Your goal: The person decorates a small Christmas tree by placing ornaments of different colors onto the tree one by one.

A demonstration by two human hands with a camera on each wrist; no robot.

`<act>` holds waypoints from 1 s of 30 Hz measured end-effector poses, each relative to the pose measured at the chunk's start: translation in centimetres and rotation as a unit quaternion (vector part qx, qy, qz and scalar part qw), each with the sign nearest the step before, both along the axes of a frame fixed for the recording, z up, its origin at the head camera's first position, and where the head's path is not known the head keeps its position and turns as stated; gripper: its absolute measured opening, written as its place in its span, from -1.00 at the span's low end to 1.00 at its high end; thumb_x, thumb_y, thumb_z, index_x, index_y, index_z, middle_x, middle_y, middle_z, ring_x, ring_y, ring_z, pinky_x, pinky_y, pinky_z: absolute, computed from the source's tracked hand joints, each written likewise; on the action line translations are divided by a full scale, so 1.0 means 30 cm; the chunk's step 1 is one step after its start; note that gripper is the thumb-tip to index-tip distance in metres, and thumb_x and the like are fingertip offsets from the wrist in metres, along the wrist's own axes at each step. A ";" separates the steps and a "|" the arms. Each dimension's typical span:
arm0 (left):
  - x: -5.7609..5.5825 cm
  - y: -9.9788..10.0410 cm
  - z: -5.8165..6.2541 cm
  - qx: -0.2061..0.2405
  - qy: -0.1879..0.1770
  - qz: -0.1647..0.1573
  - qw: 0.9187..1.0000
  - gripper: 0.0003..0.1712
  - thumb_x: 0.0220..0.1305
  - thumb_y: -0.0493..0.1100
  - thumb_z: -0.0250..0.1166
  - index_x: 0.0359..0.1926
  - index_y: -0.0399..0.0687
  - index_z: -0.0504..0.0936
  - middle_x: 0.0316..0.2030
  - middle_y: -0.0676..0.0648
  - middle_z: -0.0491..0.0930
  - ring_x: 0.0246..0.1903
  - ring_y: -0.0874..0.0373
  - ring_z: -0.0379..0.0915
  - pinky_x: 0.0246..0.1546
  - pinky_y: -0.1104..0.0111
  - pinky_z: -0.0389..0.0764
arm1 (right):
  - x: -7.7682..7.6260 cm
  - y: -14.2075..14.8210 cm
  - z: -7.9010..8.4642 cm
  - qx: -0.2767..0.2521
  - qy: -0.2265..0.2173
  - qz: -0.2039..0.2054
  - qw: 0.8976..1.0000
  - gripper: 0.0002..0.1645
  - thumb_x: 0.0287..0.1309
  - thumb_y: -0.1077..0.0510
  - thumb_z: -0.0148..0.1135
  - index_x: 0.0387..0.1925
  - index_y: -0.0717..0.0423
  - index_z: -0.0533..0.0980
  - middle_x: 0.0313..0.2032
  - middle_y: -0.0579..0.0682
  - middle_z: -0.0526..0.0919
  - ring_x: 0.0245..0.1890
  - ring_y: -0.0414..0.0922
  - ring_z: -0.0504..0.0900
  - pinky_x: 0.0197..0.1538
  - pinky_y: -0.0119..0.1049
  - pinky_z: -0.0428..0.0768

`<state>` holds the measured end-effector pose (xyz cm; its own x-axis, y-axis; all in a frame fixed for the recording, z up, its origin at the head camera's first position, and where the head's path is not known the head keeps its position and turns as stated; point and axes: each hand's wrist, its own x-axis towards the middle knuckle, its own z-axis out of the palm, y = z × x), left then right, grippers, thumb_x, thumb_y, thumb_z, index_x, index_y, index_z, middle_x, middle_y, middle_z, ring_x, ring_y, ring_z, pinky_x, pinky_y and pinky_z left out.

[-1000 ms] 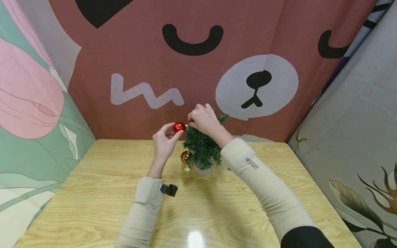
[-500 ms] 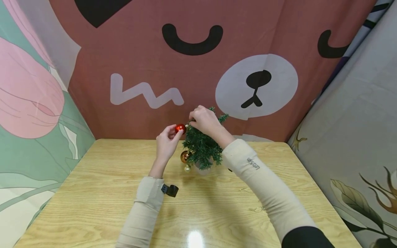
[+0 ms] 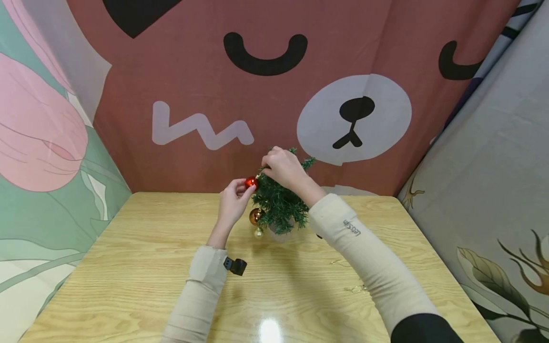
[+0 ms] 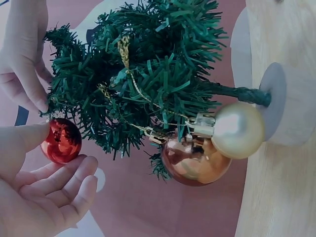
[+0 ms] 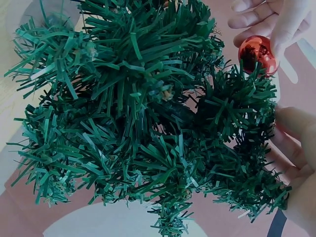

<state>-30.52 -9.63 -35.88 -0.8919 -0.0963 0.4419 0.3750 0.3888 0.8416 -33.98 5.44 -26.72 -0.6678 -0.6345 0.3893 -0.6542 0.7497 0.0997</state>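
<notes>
– Left hand?
– Pinching the red bauble between thumb and fingers, parted only by its width.
– Right hand?
– Touching the upper branches, just above that pinch; hard to tell whether gripping anything.
– Surface, room?
– Wood-grain table below both grips, bear-print curtain behind.
– Which way pointing?
– Cap toward the right hand, beside the green tree; trunk upright, copper bauble and pale gold bauble below the pinch.

A: From where did each view look?
B: The head view faced forward and down over the table, farthest off; both wrist views, turned sideways, looked closely at the tree.
A: What did they share?
B: All showed the tree and red ball.
</notes>
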 end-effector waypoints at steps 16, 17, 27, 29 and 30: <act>-0.001 -0.005 -0.015 -0.032 -0.020 -0.009 0.999 -0.61 0.17 -0.14 0.22 -0.09 -0.37 0.49 -0.31 -0.24 0.57 -0.34 -0.02 0.52 -0.30 0.23 0.53 | 0.002 0.006 -0.014 -0.059 0.000 0.042 0.997 -0.85 0.10 0.25 0.18 -0.30 0.14 0.63 -0.29 0.00 0.63 -0.24 -0.11 0.52 -0.19 -0.34 0.50; -0.001 -0.005 -0.015 -0.034 -0.021 -0.010 0.999 -0.61 0.17 -0.14 0.22 -0.08 -0.37 0.49 -0.31 -0.24 0.57 -0.34 -0.02 0.52 -0.30 0.22 0.53 | 0.002 0.007 -0.014 -0.063 -0.001 0.044 0.997 -0.85 0.10 0.26 0.18 -0.30 0.15 0.63 -0.29 0.01 0.62 -0.24 -0.10 0.52 -0.19 -0.33 0.50; -0.002 -0.005 -0.020 -0.034 -0.049 -0.028 0.998 -0.57 0.17 -0.15 0.22 -0.03 -0.41 0.46 -0.27 -0.26 0.56 -0.32 -0.03 0.50 -0.26 0.22 0.51 | 0.001 0.013 -0.021 -0.054 0.026 0.055 0.997 -0.86 0.07 0.26 0.21 -0.31 0.14 0.64 -0.32 0.00 0.65 -0.29 -0.09 0.51 -0.22 -0.29 0.50; -0.001 -0.005 -0.020 -0.034 -0.059 -0.033 0.997 -0.56 0.18 -0.14 0.21 -0.02 -0.40 0.46 -0.26 -0.26 0.55 -0.31 -0.03 0.49 -0.25 0.22 0.50 | 0.001 0.013 -0.021 -0.048 0.037 0.054 0.997 -0.86 0.07 0.26 0.21 -0.31 0.13 0.64 -0.33 -0.01 0.65 -0.31 -0.09 0.50 -0.23 -0.27 0.50; -0.001 -0.005 -0.021 -0.035 -0.064 -0.034 0.997 -0.55 0.18 -0.13 0.21 -0.01 -0.39 0.46 -0.25 -0.26 0.55 -0.30 -0.03 0.49 -0.25 0.22 0.50 | 0.001 0.013 -0.021 -0.045 0.042 0.053 0.997 -0.86 0.07 0.25 0.21 -0.32 0.12 0.65 -0.34 -0.02 0.65 -0.32 -0.09 0.50 -0.24 -0.26 0.49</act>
